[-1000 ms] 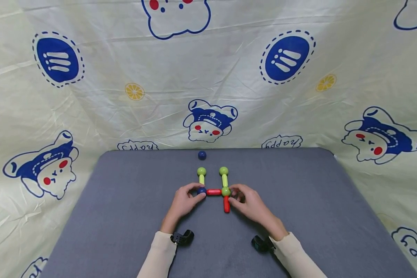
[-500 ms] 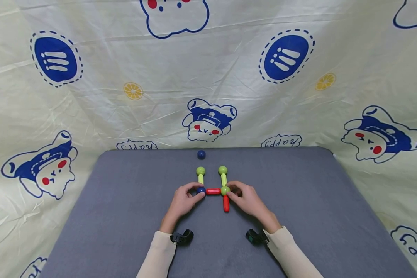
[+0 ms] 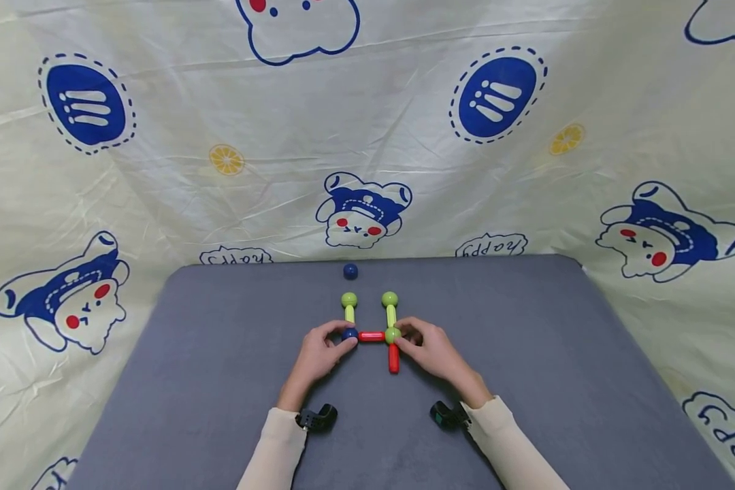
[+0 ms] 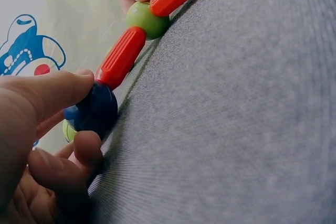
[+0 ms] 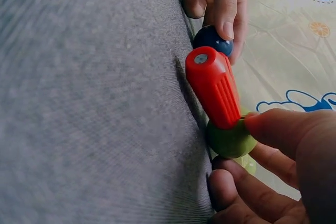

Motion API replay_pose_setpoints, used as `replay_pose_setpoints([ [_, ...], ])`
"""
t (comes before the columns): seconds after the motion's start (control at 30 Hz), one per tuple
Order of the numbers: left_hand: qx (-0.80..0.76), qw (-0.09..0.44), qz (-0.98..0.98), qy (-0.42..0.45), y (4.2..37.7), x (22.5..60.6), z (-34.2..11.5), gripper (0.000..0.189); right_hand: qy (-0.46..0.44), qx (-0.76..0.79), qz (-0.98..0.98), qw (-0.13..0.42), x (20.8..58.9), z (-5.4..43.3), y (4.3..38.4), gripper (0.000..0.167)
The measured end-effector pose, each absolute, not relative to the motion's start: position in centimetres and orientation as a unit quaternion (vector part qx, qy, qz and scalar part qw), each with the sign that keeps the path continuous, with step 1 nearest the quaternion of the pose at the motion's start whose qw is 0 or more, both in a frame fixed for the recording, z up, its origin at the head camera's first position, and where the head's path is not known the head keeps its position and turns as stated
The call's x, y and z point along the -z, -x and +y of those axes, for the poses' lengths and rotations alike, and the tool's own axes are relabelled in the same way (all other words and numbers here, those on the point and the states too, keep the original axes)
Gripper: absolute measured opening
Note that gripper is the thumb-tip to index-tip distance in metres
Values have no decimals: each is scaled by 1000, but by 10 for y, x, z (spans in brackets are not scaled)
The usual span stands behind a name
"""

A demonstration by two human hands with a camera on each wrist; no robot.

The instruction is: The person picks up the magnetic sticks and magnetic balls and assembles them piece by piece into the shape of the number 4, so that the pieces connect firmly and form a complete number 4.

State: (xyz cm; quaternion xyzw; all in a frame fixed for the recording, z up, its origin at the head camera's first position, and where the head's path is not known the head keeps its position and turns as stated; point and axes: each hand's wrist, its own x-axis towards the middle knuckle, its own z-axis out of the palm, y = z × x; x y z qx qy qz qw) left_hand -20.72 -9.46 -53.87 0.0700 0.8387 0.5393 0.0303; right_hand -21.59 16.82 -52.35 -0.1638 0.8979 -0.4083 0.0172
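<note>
On the grey table lies a joined figure of magnetic rods and balls. My left hand (image 3: 318,350) pinches its dark blue ball (image 3: 350,334) between thumb and fingers. A red rod (image 3: 371,337) links this ball to a green ball (image 3: 393,335), which my right hand (image 3: 431,348) grips from the right. From that green ball a second red rod (image 5: 215,87) points toward me, its end bare with a metal tip. Two light green rods, left (image 3: 350,314) and right (image 3: 391,316), run away from me, each ending in a green ball, left (image 3: 349,299) and right (image 3: 389,299).
A loose dark blue ball (image 3: 350,271) sits near the far edge of the table (image 3: 220,381), beyond the figure. Behind the table hangs a printed cloth (image 3: 269,116). Dark wrist-worn devices, left (image 3: 317,418) and right (image 3: 448,415), are on both wrists.
My right hand has moved left and its fingers have drawn in on the green ball. The left hand keeps its pinch on the blue ball. The head view has shifted slightly.
</note>
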Motion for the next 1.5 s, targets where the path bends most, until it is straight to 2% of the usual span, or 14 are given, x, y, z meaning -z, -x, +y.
replay_pose_setpoints([
  [0.43, -556, 49, 825, -89, 218, 530, -105, 33, 169, 418, 892, 15, 525, 169, 218, 25],
  [1.1, -477, -4, 871, -119, 294, 515, -128, 41, 159, 423, 892, 17, 527, 169, 219, 25],
  [1.5, -380, 9, 915, -133, 329, 514, -121, 42, 150, 418, 895, 28, 525, 169, 217, 25],
])
